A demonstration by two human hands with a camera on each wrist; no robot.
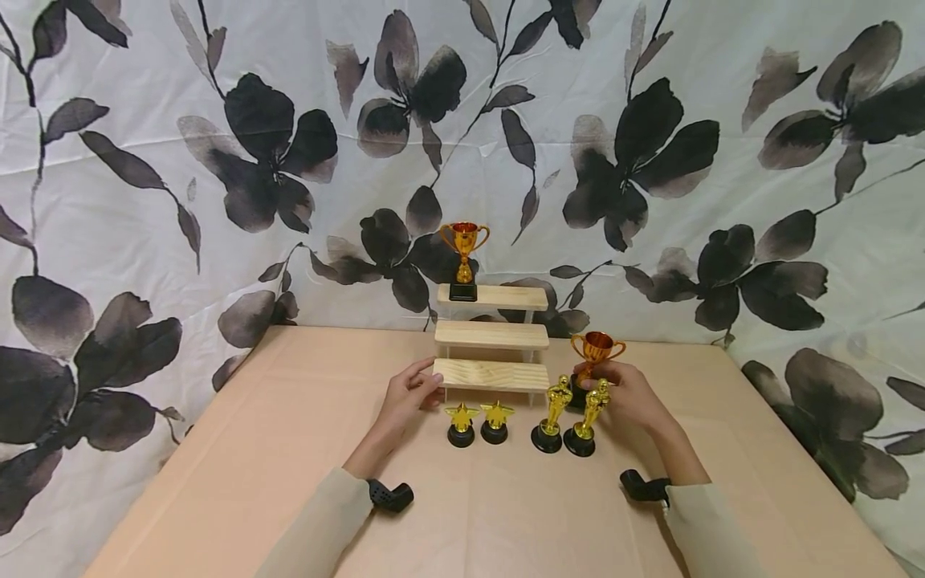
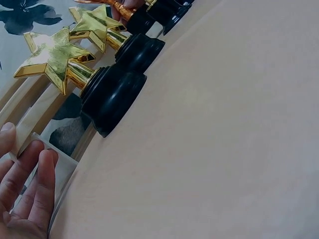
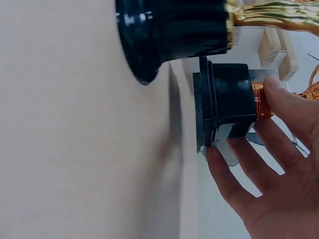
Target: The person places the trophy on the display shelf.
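A three-step wooden display stand with clear sides stands at the back of the table. My left hand holds the left end of its lowest step, thumb and fingertips on either side of the board. My right hand grips a bronze-coloured trophy cup by its stem, to the right of the stand. The cup's black square base shows in the right wrist view; I cannot tell whether it touches the table. Another trophy cup stands upright on the top step's left end.
Two gold star trophies stand in front of the stand. Two gold figure statuettes on black round bases stand to their right, close before my right hand. A floral cloth hangs behind the peach-coloured table.
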